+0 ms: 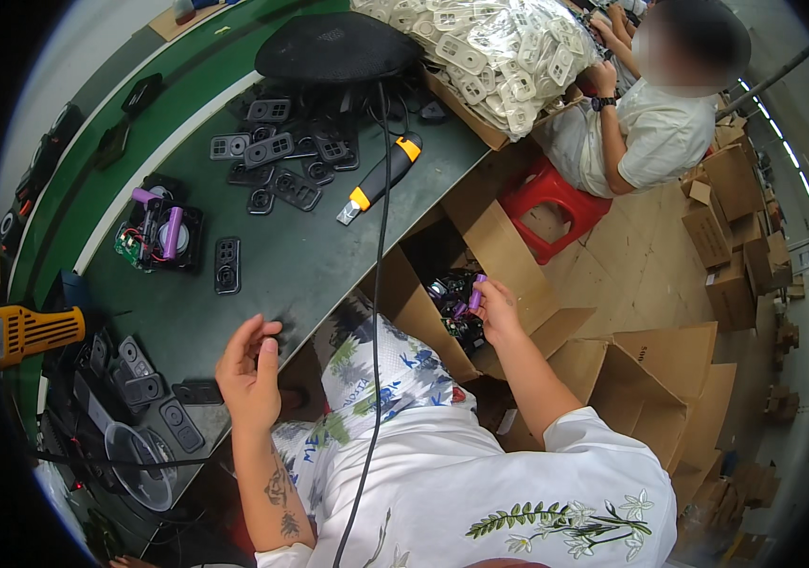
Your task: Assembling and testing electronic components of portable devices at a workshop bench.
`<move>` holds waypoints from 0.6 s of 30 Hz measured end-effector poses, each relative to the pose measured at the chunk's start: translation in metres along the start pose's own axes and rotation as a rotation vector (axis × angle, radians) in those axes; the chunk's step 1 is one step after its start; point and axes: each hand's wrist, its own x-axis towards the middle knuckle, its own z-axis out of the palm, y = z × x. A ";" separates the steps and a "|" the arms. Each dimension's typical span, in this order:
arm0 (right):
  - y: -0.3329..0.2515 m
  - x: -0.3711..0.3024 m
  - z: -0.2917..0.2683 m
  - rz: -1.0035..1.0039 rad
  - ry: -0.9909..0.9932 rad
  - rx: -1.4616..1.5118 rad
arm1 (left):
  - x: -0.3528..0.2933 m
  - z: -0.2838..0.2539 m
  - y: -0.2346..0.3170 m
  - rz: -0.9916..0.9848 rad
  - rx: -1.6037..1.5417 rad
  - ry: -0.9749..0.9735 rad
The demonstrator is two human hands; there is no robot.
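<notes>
My right hand [498,312] reaches over an open cardboard box [403,305] beside the table and closes on a purple cylindrical battery cell [476,292]. In that box lie dark electronic assemblies [461,327] with more purple parts; whether the held cell is joined to one of them I cannot tell. My left hand [251,374] hovers at the table's near edge, fingers loosely bent and apart, with nothing visible in it. Farther left on the table is an opened black housing [163,237] with purple cells and a green circuit board. A black rectangular cover [227,265] lies beside it.
Several black covers [277,156] are heaped on the table [319,251], near a yellow-and-black utility knife [381,180]. A black cable [382,237] hangs across the view. Bagged white parts [490,57] fill a box at the back, where a person sits on a red stool [551,208].
</notes>
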 end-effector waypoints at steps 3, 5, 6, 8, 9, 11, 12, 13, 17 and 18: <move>0.005 0.005 -0.004 -0.005 0.004 -0.009 | -0.001 -0.002 -0.001 0.005 0.004 -0.003; 0.007 0.006 -0.007 -0.002 0.001 -0.010 | -0.002 -0.003 -0.002 -0.004 -0.004 0.001; 0.006 0.006 -0.006 -0.004 0.008 -0.030 | -0.001 -0.002 -0.002 -0.010 0.000 -0.001; 0.006 0.014 -0.011 -0.070 -0.017 -0.090 | 0.001 0.000 0.000 -0.029 -0.009 -0.011; 0.005 0.014 -0.010 -0.128 -0.052 -0.132 | -0.001 -0.002 0.001 -0.049 0.009 -0.012; -0.014 0.009 -0.006 -0.347 -0.044 -0.266 | 0.001 0.000 0.002 -0.002 -0.006 -0.008; -0.018 0.015 -0.009 -0.456 -0.042 -0.255 | 0.001 0.001 0.002 0.009 0.008 -0.007; -0.033 0.005 0.003 -0.568 0.001 -0.246 | 0.000 0.000 0.003 -0.006 0.024 -0.012; -0.062 0.014 0.002 -0.815 -0.024 -0.349 | 0.002 0.002 0.004 -0.027 0.032 -0.004; -0.067 0.015 0.002 -0.813 -0.023 -0.349 | 0.002 0.002 0.004 -0.031 0.036 -0.001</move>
